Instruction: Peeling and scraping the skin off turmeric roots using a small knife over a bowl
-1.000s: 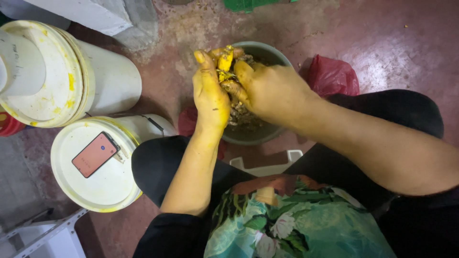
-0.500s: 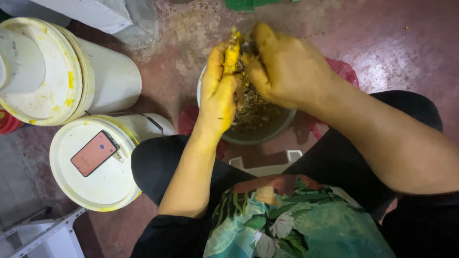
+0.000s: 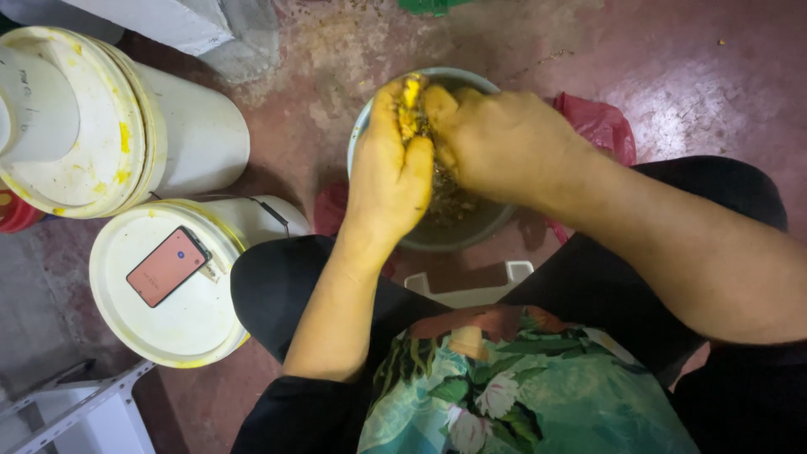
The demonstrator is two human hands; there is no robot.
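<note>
Bowl [image 3: 471, 231] of dark scraps sits on the red floor between the person's knees. Over it, the right hand [image 3: 504, 143] and left hand [image 3: 391, 181] press together, clamped on a yellow root piece [image 3: 410, 105] above its far rim.

Phone [image 3: 166, 266]: one, flat rectangle, screen up and glowing salmon-orange, dark-edged, lying askew on the lid of the nearer white bucket [image 3: 160, 328] at lower left. Red plastic bag [image 3: 598, 124]: crumpled, on the floor just beyond the grey bowl [image 3: 458, 231], partly hidden. Second white bucket [image 3: 197, 126]: upper left, lid stained yellow. No labels or signs were legible.
</note>
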